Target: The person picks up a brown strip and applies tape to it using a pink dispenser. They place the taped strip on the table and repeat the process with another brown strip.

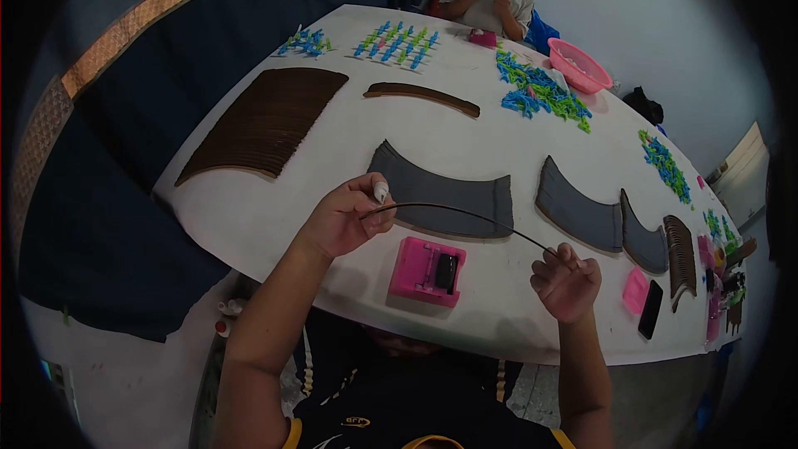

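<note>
A thin dark curved strip [465, 211] spans the gap between my two hands, bowed upward above the table's near side. My left hand [347, 214] pinches its left end; something white covers one fingertip. At the other end, the fingers of my right hand [570, 281] are closed on the strip. Below and between the hands stands a pink box-like device [409, 273] with a black roller in its right side. Just behind the strip lies a dark grey curved sheet [453, 204], apparently made of many strips laid side by side.
On the white table [349, 137] lie a large brown stack of strips [264, 120], a narrow brown bundle [422, 97], another grey stack [579, 209] and blue-green clips [540, 87]. A phone [651, 310] is at right. A person [490, 0] sits opposite, near a pink basket [579, 66].
</note>
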{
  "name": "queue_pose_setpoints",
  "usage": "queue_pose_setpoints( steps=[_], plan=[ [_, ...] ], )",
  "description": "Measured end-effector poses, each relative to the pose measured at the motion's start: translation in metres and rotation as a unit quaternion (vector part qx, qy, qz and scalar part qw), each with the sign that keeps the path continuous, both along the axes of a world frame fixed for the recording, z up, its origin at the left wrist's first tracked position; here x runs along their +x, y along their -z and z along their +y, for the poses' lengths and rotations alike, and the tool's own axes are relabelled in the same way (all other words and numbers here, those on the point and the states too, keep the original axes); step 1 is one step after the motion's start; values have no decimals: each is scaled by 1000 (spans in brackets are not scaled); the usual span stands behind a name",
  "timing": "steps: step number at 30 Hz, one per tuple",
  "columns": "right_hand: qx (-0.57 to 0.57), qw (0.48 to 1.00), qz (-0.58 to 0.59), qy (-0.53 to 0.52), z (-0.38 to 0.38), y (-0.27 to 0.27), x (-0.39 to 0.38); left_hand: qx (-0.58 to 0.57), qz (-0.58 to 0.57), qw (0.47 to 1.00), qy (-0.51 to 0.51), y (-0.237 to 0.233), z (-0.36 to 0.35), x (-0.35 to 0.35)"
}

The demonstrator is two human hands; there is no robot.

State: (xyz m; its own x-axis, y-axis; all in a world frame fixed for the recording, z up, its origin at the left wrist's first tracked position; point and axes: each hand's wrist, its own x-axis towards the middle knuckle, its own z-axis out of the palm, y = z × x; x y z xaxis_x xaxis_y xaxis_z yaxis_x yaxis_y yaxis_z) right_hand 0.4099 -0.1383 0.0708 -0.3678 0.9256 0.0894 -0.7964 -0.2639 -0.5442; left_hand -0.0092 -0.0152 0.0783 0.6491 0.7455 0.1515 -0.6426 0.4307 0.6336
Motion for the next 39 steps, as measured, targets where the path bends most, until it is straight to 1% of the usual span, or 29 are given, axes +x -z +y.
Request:
queue_pose_setpoints(
  steps=[2, 3, 5, 6, 8, 9, 11, 12, 14, 18, 20, 21, 23, 24, 26, 27, 29, 30, 32, 33, 35, 36, 38, 39],
  plan=[
    [18, 999, 30, 11, 2, -3, -3, 3, -22, 1000, 6, 3, 1, -2],
    [20, 999, 29, 21, 3, -4, -4, 4, -23, 1000, 16, 4, 2, -3],
    [54, 997, 28, 37, 7, -7, -9, -3, -23, 1000, -1, 6, 3, -5],
    [58, 997, 29, 50, 9, -9, -12, 1, -22, 1000, 12, 8, 3, -7],
    [84, 994, 15, 62, 13, -12, -19, -9, -27, 999, -23, 11, 4, -10],
    [87, 993, 17, 77, 15, -14, -22, -6, -24, 1000, -8, 13, 5, -12],
    [97, 988, -29, 117, 21, -17, -29, 6, -33, 999, -15, 15, 8, -16],
    [100, 986, -27, 129, 25, -17, -32, 9, -30, 1000, -4, 15, 8, -17],
    [119, 977, -77, 161, 32, -17, -38, -5, -34, 999, -31, 11, 7, -19],
    [132, 970, -86, 187, 47, -14, -46, -12, -47, 998, -37, 10, 11, -20],
    [142, 958, -120, 216, 54, -13, -49, -13, -64, 997, -43, 7, 14, -19],
    [144, 958, -119, 216, 57, -13, -50, -11, -63, 997, -43, 6, 17, -19],
    [127, 949, -141, 253, 65, -13, -53, -37, -93, 993, -60, 6, 24, -17],
    [129, 950, -140, 247, 70, -14, -55, -36, -92, 993, -66, 5, 29, -15],
    [108, 940, -161, 282, 83, -19, -58, -75, -165, 975, -128, 4, 43, -4],
    [109, 942, -161, 275, 91, -21, -60, -74, -166, 974, -136, 8, 56, -1],
    [101, 932, -185, 294, 109, -25, -63, -112, -219, 951, -186, 21, 88, 5],
    [103, 934, -185, 287, 120, -26, -63, -110, -220, 950, -193, 21, 101, 13],
    [85, 917, -251, 298, 143, -27, -64, -218, -159, 905, -330, 20, 125, 35],
    [89, 920, -251, 289, 156, -25, -67, -216, -163, 901, -338, 24, 139, 42],
    [82, 901, -293, 308, 183, -21, -70, -269, -71, 903, -327, 32, 168, 56],
    [86, 903, -294, 301, 197, -19, -71, -268, -76, 900, -334, 31, 179, 65],
    [68, 898, -331, 284, 223, -13, -72, -296, 32, 892, -341, 30, 200, 81],
    [70, 899, -331, 277, 236, -10, -72, -297, 29, 889, -348, 35, 214, 85]
  ],
)
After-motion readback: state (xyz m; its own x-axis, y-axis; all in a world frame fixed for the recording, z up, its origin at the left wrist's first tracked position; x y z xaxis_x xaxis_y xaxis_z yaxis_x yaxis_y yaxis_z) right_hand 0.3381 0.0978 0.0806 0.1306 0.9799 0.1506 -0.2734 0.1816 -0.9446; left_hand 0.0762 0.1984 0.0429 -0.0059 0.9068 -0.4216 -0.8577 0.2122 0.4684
